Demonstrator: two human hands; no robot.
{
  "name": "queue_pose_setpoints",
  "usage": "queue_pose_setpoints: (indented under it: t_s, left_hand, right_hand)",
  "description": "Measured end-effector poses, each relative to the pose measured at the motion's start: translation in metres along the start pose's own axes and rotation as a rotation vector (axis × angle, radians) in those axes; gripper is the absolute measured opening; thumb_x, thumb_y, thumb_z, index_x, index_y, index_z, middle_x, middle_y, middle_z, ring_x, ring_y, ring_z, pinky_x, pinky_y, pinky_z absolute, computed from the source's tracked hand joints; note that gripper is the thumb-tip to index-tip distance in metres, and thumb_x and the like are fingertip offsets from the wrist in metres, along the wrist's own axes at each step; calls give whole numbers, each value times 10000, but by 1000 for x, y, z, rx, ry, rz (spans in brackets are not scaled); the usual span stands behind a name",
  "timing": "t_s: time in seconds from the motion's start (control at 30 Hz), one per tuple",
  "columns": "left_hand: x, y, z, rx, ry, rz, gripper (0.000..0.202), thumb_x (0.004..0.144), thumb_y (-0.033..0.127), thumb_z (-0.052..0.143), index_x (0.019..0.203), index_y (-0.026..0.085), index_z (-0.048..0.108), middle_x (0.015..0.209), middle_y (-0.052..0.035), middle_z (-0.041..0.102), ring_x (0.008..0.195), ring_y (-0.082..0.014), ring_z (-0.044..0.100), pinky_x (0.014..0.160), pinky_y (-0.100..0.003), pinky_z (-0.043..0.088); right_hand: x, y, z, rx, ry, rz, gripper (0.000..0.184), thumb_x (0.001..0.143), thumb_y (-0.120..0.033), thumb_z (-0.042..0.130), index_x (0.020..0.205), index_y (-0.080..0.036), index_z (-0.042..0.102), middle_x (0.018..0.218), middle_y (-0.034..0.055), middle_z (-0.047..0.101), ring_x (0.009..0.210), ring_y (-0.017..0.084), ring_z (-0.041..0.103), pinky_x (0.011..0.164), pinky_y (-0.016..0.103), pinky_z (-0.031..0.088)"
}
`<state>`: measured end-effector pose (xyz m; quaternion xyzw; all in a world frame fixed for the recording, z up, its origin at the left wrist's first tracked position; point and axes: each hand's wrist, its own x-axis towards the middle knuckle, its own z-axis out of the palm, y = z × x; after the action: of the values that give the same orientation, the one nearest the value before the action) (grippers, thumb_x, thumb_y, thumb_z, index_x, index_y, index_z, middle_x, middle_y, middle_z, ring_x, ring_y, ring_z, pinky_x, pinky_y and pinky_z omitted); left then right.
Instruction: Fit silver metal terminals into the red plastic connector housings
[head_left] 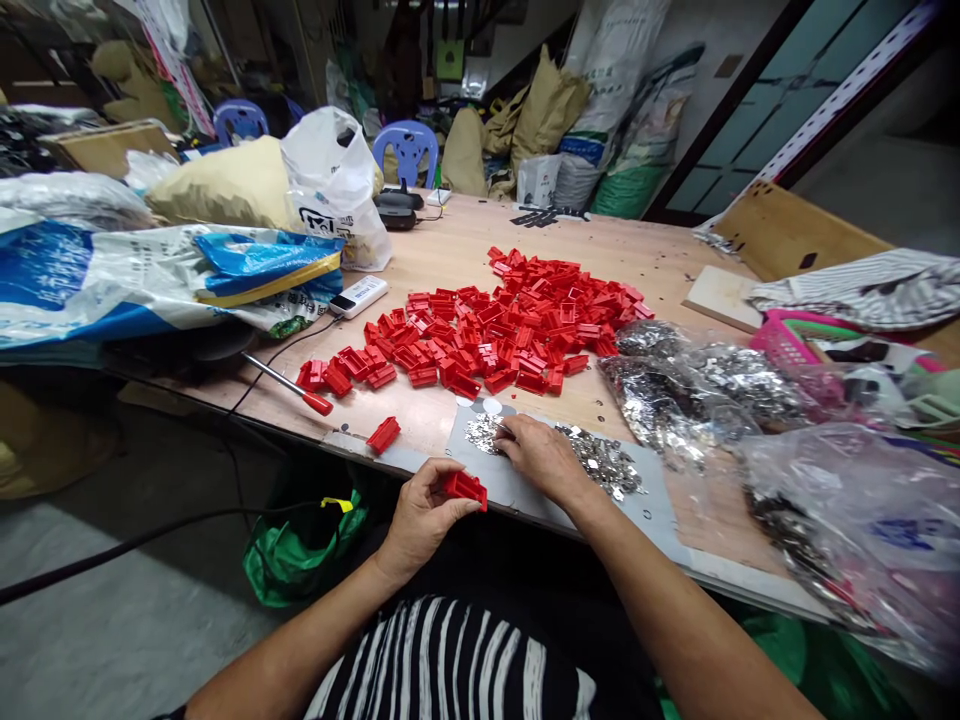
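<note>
My left hand (421, 515) is closed on a red plastic housing (466, 488), held at the table's front edge between thumb and fingers. My right hand (541, 455) reaches over a grey mat (517, 490), its fingertips pressed together at a small heap of shiny metal pieces (481, 432); whatever they pinch is too small to make out. More metal pieces (611, 465) lie just right of that hand. One red housing (384, 435) sits alone near the edge, left of my hands. Behind them spreads a large pile of the same red housings (480, 335).
A red-handled screwdriver (289, 384) and a white device (360, 297) with a cable lie at left. Plastic bags of metal parts (675, 390) crowd the right side, near a pink basket (787, 340). Large sacks (150, 275) cover the left. A green bag (300, 550) hangs below the edge.
</note>
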<state>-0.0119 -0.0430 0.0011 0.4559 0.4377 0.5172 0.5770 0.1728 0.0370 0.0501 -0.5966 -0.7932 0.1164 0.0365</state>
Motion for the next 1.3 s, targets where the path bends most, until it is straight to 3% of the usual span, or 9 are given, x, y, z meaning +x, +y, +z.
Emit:
queue_pose_setpoints:
  t_s: [0.17,0.33,0.47,0.7,0.87,1.17,1.3]
  left_hand:
    - [3,6,3,-51,14,-24,372,652,201,791,970,173,600,874,-18,682,820,-148,644,799,-287,506]
    - [8,9,7,-138,6,-61,384,646,188,792,973,173,592,864,-5,682,808,-127,635,797,-264,496]
    - [11,12,10,-245,30,-123,415,643,204,791,1009,177,598,915,-13,669,822,-132,633,772,-269,515]
    - [15,21,17,-390,39,-218,473,638,228,790,1081,195,627,921,-19,666,832,-139,636,751,-267,518]
    - [17,23,21,-442,3,-208,473,648,239,786,1098,201,645,970,-30,682,865,-147,635,780,-269,505]
    - [19,29,22,-437,-44,-209,472,657,237,779,1113,202,661,926,-26,700,853,-145,630,807,-274,477]
    - [18,28,22,-417,-58,-218,481,652,255,784,1116,212,665,932,-28,707,855,-143,632,828,-281,470]
  right_hand:
    - [-3,5,-3,55,-10,10,102,887,-252,516,894,-220,613,889,38,697,814,182,625,671,256,383]
    - [-6,13,-2,151,16,-9,165,884,-229,495,1006,-218,605,924,40,707,827,179,632,692,250,402]
    - [-12,18,-2,353,65,-58,137,866,-230,495,908,-209,624,905,33,702,818,179,625,721,266,424]
    - [-38,-4,-6,690,101,-131,146,892,-300,498,845,-211,604,771,6,646,690,149,566,669,267,434]
    - [-48,-15,-2,679,153,-193,156,896,-267,503,810,-207,619,805,34,622,754,166,556,702,286,438]
    - [-57,-12,1,657,186,-328,178,934,-283,475,841,-238,619,850,53,604,819,188,569,754,318,463]
    - [-59,-10,0,690,131,-331,151,917,-249,497,856,-237,634,874,46,618,837,184,580,773,314,463]
